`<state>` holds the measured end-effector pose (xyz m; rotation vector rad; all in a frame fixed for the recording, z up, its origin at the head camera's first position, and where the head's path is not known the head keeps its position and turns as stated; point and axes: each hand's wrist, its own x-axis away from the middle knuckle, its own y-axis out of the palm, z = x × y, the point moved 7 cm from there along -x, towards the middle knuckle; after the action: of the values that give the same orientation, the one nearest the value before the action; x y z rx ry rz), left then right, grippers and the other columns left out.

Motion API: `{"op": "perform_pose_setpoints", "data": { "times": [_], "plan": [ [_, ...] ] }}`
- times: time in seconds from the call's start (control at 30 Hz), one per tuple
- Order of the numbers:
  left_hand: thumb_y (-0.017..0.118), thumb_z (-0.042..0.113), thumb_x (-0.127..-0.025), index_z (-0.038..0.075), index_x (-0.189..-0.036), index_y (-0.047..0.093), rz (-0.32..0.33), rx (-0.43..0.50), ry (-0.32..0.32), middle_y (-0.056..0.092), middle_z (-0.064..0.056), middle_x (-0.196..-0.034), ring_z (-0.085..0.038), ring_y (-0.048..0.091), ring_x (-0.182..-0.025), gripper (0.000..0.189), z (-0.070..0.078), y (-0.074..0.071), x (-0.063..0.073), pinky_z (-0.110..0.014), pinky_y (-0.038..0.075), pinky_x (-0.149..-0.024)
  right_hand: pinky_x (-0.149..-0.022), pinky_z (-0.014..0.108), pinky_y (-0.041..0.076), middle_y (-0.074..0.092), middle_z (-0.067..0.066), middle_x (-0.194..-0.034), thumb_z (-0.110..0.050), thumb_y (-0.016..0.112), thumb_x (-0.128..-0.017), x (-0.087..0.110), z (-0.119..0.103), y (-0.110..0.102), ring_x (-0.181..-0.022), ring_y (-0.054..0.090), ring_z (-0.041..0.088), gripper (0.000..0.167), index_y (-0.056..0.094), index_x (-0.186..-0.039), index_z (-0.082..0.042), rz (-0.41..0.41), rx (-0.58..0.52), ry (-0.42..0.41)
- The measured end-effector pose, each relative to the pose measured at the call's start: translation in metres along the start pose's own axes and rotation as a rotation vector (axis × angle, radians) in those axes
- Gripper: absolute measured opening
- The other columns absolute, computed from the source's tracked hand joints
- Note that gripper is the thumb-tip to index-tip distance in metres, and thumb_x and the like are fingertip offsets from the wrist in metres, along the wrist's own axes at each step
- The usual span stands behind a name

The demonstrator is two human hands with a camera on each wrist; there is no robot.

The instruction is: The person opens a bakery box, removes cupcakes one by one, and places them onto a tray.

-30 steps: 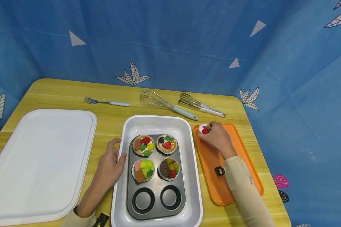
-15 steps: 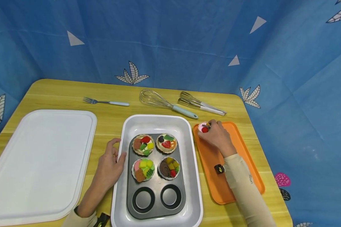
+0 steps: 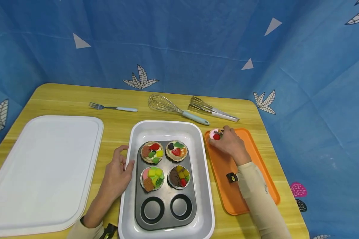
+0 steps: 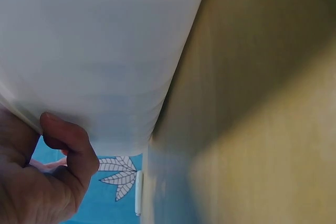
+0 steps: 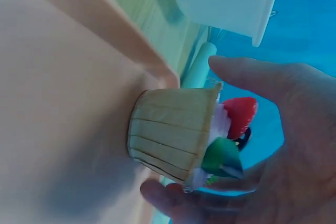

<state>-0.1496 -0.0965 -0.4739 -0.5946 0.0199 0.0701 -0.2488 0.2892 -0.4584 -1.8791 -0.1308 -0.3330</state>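
Observation:
My left hand is at the left rim of the deep white tray; its thumb reaches over the rim and its fingers curl against the outer wall, as the left wrist view shows. Inside the tray lies a grey muffin tin with several topped cupcakes and tarts in its upper wells. My right hand is over the orange tray, fingers curled round a cupcake with pink cream, a strawberry and a green leaf. That cupcake is at the tray's far left corner; its pleated paper cup stands close over the tray floor.
A large white board lies to the left. Along the back are a fork, a whisk and metal tongs. Blue patterned cloth hangs behind the table. The two lower tin wells hold no cakes.

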Motion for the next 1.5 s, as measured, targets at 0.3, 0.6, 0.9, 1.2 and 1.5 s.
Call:
{"op": "perform_pose_setpoints", "data": {
  "times": [0.3,0.6,0.9,1.2,1.5],
  "plan": [
    [0.061,0.006,-0.096,0.005,-0.139,0.042,-0.006,-0.007,-0.004,0.045,-0.005,-0.072,-0.016,0.043,-0.055,0.047,0.0,0.0,0.0,-0.029,0.037,-0.05,-0.097,0.065,0.04,0.038,0.039,-0.14,-0.06,0.069,-0.084,0.027,-0.014,-0.02,-0.119,0.045,0.055,0.105,0.029,-0.149,0.011,0.15,0.083,-0.002],
    [0.061,0.006,-0.096,0.004,-0.139,0.042,-0.005,-0.005,-0.004,0.045,-0.005,-0.071,-0.015,0.043,-0.055,0.047,0.0,-0.001,0.0,-0.028,0.036,-0.05,-0.09,0.061,0.045,0.047,0.034,-0.132,-0.057,0.075,-0.081,0.064,-0.049,-0.039,-0.111,0.05,0.048,0.099,0.038,-0.145,0.01,0.233,0.095,-0.11],
    [0.061,0.006,-0.096,0.004,-0.139,0.042,-0.006,-0.004,0.002,0.045,-0.005,-0.07,-0.016,0.043,-0.054,0.047,0.0,-0.001,0.0,-0.028,0.037,-0.049,-0.077,0.05,0.049,0.053,0.028,-0.125,-0.057,0.079,-0.078,0.096,-0.078,-0.045,-0.096,0.056,0.039,0.098,0.043,-0.143,0.006,0.27,0.103,-0.195],
    [0.061,0.006,-0.096,0.004,-0.14,0.041,-0.015,0.001,-0.005,0.045,-0.006,-0.071,-0.017,0.044,-0.054,0.048,-0.001,0.0,0.0,-0.029,0.037,-0.049,-0.073,0.051,0.052,0.058,0.024,-0.126,-0.06,0.079,-0.076,0.119,-0.101,-0.036,-0.094,0.061,0.038,0.091,0.051,-0.137,0.002,0.287,0.106,-0.293],
    [0.061,0.006,-0.096,0.004,-0.14,0.041,-0.018,0.0,0.004,0.045,-0.006,-0.071,-0.017,0.043,-0.054,0.048,-0.001,0.0,-0.001,-0.029,0.037,-0.05,-0.07,0.046,0.055,0.06,0.022,-0.122,-0.062,0.081,-0.072,0.13,-0.116,-0.013,-0.088,0.064,0.031,0.096,0.052,-0.137,0.003,0.229,0.067,-0.343]
  ]
}}
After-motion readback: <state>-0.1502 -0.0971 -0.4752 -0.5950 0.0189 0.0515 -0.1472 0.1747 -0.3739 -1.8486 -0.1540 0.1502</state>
